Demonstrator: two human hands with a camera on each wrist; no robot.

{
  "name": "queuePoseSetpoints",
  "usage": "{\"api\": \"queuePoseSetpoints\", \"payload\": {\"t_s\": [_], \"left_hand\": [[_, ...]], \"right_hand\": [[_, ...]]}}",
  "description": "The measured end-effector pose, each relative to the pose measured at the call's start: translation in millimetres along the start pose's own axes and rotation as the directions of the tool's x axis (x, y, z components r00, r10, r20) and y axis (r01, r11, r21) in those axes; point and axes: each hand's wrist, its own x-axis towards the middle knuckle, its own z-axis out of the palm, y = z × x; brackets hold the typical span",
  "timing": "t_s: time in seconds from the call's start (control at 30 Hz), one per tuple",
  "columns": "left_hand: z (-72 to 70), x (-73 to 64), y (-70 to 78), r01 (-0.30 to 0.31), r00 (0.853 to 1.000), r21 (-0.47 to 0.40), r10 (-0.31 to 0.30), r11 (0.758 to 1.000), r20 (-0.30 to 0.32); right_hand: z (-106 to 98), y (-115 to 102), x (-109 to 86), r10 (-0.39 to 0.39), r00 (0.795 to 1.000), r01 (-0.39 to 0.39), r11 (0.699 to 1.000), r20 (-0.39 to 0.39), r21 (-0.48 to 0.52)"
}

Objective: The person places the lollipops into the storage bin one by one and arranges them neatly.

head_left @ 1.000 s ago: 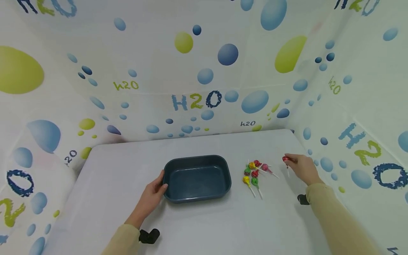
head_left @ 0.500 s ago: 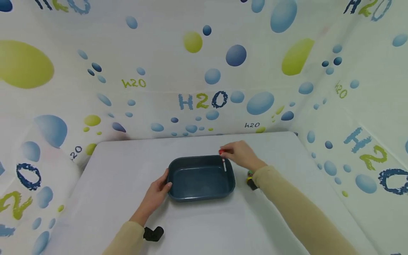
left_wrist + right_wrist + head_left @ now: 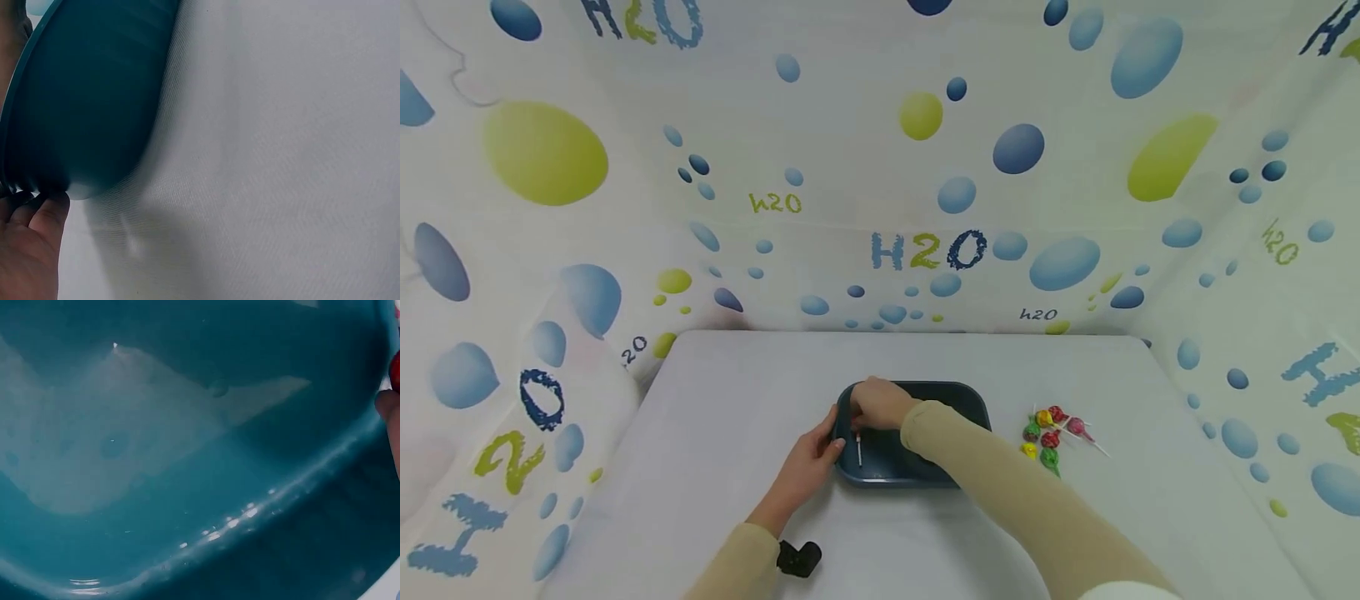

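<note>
A dark blue-green rectangular dish (image 3: pixel 891 472) with rounded corners stands on the white table. My left hand (image 3: pixel 808 454) grips its left end, thumb up at the rim; in the left wrist view the fingers (image 3: pixel 50 219) press against the outer wall. Reaching across from the right, my right hand (image 3: pixel 880 404) is inside the left end of the dish and pinches a lollipop, whose white stick (image 3: pixel 859 450) points down toward the near side. The right wrist view catches the red candy head (image 3: pixel 395 372) at the fingertips; in the head view the hand hides it.
Several wrapped lollipops (image 3: pixel 1050 439), red, green, yellow and pink, lie in a loose cluster right of the dish, some partly behind the right sleeve (image 3: pixel 992 467). A black wrist device (image 3: pixel 799 558) hangs beside the left sleeve. Patterned white cloth (image 3: pixel 850 183) surrounds the table (image 3: pixel 737 367).
My right hand has carried the red lollipop from right of the cluster, over the dish's right end, to its left end. The left hand keeps hold of the dish. The head view has shifted.
</note>
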Motion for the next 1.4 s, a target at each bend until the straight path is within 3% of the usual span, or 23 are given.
{"api": "queuePoseSetpoints", "payload": {"t_s": [0.3,0.83,1.0,1.07,1.13,1.17,1.27,1.33,1.4], "left_hand": [[4.1,0.0,6.4,0.006,1.0,0.025,-0.006,1.0,-0.001],[5.0,0.8,9.0,0.009,1.0,0.027,-0.009,1.0,0.005],[-1.3,0.5,5.7,0.019,1.0,0.039,-0.019,0.999,-0.002],[1.9,1.9,4.9,0.029,1.0,0.048,-0.029,0.998,0.01],[2.4,3.3,4.1,0.037,0.999,0.066,-0.038,0.997,0.019],[2.1,4.3,3.3,0.035,0.999,0.069,-0.037,0.997,0.022],[0.1,5.8,2.0,0.024,0.999,0.087,-0.027,0.996,0.038],[-0.4,6.4,1.6,0.017,0.999,0.098,-0.021,0.995,0.047],[0.6,7.1,1.7,0.015,0.998,0.108,-0.021,0.994,0.056]], "right_hand": [[3.0,4.0,-2.0,0.032,0.998,-0.033,0.999,-0.055,-0.029],[3.3,10.0,-4.3,0.049,0.998,-0.048,0.998,-0.041,0.029],[-24.5,19.2,-24.1,0.023,0.994,-0.008,0.991,-0.11,0.132],[-46.1,32.5,-51.8,0.057,0.985,-0.02,0.975,-0.164,0.222],[-69.6,52.3,-85.0,0.137,0.961,-0.056,0.946,-0.238,0.318],[-79.9,65.9,-103.0,0.189,0.94,-0.08,0.933,-0.286,0.352],[-102.3,115.2,-163.0,0.357,0.845,-0.173,0.888,-0.399,0.427],[-107.7,149.9,-202.5,0.467,0.779,-0.265,0.85,-0.419,0.455],[-106.9,180.0,-236.9,0.546,0.733,-0.346,0.812,-0.406,0.47]]}}
